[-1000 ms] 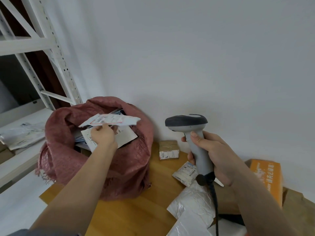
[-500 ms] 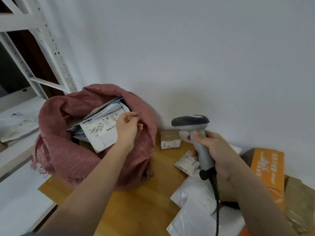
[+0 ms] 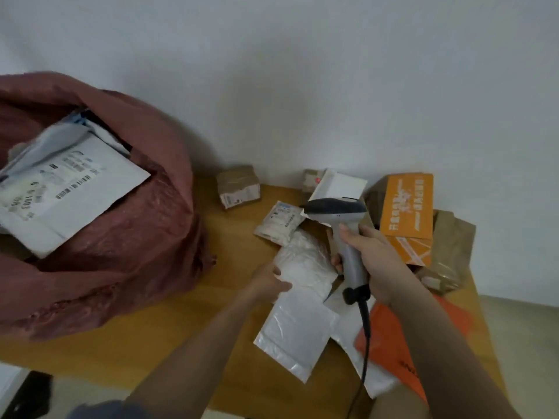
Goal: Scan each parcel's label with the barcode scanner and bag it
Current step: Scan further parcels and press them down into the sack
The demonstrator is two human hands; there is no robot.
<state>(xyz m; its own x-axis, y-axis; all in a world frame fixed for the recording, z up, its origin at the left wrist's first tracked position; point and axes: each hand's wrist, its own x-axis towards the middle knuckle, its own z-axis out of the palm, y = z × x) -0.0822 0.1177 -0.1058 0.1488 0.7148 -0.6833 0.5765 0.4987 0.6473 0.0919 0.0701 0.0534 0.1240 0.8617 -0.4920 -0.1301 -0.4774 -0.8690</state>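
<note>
Grey plastic fills my right hand (image 3: 373, 261): its fingers are curled round the smooth handle of the grey barcode scanner with the dark head (image 3: 340, 228), held upright above the parcels, its black cable (image 3: 364, 343) trailing down toward me. My left hand (image 3: 272, 281) pinches the left edge of a soft, crinkled white plastic mailer pouch (image 3: 305, 267), which lies on the pile just left of the scanner handle; no writing shows on it. Below it a flat, glossy white poly mailer (image 3: 295, 334) overlaps a bright orange plastic bag (image 3: 393, 337).

Farther out on the pale wooden worktop (image 3: 230, 246) lie a small white padded packet with a printed label (image 3: 279, 222), too blurred to read, and a small brown taped carton with a white label (image 3: 239, 187). An orange cardboard box with white characters (image 3: 406, 213) stands at the right, the print illegible to me, beside a crumpled brown paper parcel (image 3: 450, 252).

At the left sits the dull-red woven sack (image 3: 130, 237), its mouth open, with a flat white envelope parcel (image 3: 69, 189) on top. Its label shows barcodes and digits that look like "6 6 1503", though I cannot be sure.
</note>
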